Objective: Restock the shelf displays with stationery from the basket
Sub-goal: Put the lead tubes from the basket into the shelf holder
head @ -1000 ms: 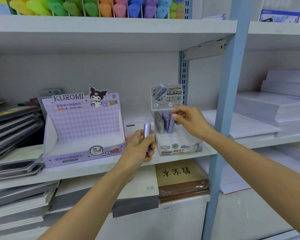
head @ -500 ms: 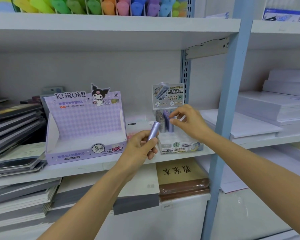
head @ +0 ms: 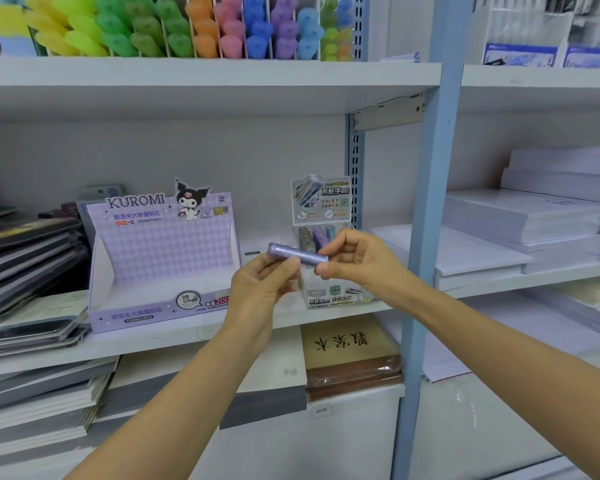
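As left fingers [head: 285,265] pinch the tube [head: 300,253], right fingers [head: 330,242] pinch it — level.

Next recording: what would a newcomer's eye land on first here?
The purple lead tube held level at centre, the left hand gripping one end and the right hand pinching the other. Left of it on the middle shelf stands the lilac Kuromi display box; along the top shelf runs a rainbow row of highlighters.

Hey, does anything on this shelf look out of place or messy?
The dark notebooks left of the Kuromi display box slump sideways in an uneven pile, and that box's tray shows no stock. Nothing looks spilled or damaged.
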The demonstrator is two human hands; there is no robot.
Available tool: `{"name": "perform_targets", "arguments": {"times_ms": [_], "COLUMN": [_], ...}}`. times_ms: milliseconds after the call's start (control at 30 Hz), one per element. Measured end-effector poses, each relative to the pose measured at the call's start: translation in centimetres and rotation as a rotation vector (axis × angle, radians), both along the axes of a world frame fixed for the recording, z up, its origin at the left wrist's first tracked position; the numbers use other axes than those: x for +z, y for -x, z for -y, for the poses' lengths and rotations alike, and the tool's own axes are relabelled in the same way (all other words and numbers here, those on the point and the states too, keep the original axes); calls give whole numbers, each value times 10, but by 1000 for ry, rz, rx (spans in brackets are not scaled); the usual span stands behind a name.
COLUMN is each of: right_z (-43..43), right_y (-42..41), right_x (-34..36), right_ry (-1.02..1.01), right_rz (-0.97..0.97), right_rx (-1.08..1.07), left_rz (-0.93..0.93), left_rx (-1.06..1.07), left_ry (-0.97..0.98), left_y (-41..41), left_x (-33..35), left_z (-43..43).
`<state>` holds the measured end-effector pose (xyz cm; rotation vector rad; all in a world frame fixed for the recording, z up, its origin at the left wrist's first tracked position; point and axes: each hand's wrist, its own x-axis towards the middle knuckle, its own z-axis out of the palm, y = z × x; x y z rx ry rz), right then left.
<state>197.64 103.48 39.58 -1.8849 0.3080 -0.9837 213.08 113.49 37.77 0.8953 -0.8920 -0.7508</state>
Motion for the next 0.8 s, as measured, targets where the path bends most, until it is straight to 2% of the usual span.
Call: {"name": "perform_targets", "arguments": {"times_ms": [100, 200, 300, 367, 500, 567, 633, 733, 800], "right_z": [-5, -8, -10, -9, -6, -1, 8, 26, 34], "right_y": [0, 5, 8, 7, 3, 3, 4, 7, 4], "right_x": [-3, 1, 9, 13, 15, 17, 18, 16, 8], "right_ry": [40, 85, 150, 141, 235, 227, 222, 224, 216], "right_rz": [-52, -142, -84, -11, -62, -15, 43, 36, -14], "right_rx": [-16, 2, -36, -64, -110, -169, -287, -434, -464], "left_rz": [-31, 39, 170, 322, 471, 669, 1028, 1484, 1584], "left_rx": [-28, 31, 93, 119, 140, 263, 407, 386, 334], "left_ry": [-8, -12, 37, 39, 59, 52, 70, -36, -119], "left_y": [6, 11, 15, 18, 24, 22, 16, 8, 5], "left_x": [1, 2, 5, 7, 3, -5, -17, -38, -50], "left_z": [0, 0, 1, 2, 5, 5, 2, -1, 0]}}
